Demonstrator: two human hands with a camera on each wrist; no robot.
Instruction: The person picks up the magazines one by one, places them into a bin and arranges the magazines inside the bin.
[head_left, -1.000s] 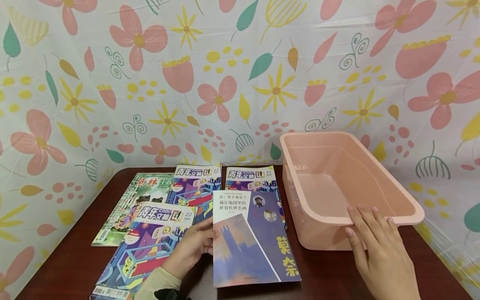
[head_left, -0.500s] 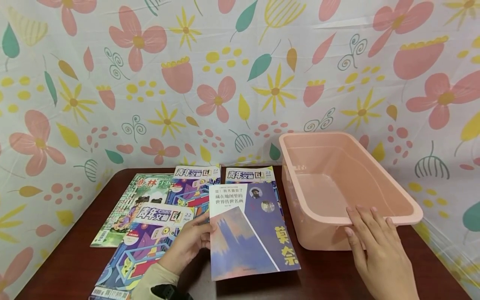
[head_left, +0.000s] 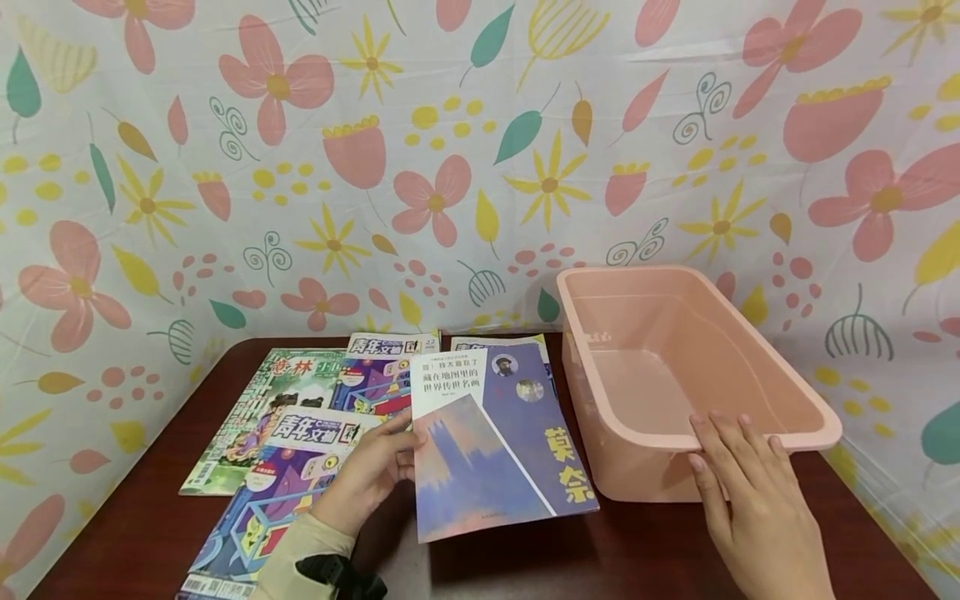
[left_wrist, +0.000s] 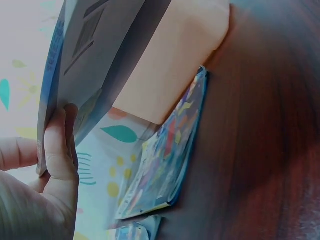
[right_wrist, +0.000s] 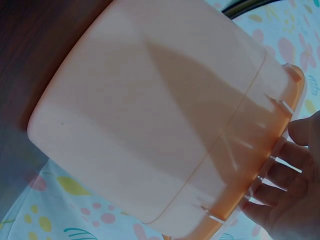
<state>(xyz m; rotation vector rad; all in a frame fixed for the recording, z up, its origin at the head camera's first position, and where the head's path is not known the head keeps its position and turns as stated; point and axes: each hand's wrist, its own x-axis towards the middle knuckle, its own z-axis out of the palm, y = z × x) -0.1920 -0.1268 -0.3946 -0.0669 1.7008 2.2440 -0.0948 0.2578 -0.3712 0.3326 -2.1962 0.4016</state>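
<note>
My left hand [head_left: 371, 479] pinches the left edge of a purple-blue paperback book [head_left: 487, 467] with a cathedral painting on its cover. The book tilts above the dark table, casting a shadow below it. In the left wrist view, its pale back cover [left_wrist: 95, 55] shows, with thumb and fingers on opposite sides of the edge. My right hand [head_left: 765, 517] rests on the near rim of a pink plastic bin [head_left: 648, 475], fingers extended over the rim and thumb below it. The right wrist view shows that hand [right_wrist: 285, 190] along the rim, beside the bin's outer wall [right_wrist: 125, 110].
Left of the book lie a purple magazine [head_left: 277, 508], a green magazine [head_left: 251, 425] and another purple magazine [head_left: 382, 379]. A further magazine [head_left: 498, 341] lies partly hidden behind the book. The bin stands on the table's right side, its inside bare. A flower-patterned cloth [head_left: 465, 167] hangs behind.
My left hand has raised the book and moved it slightly left and away from me, so it covers more of the magazine behind. The right hand stays on the bin's rim.
</note>
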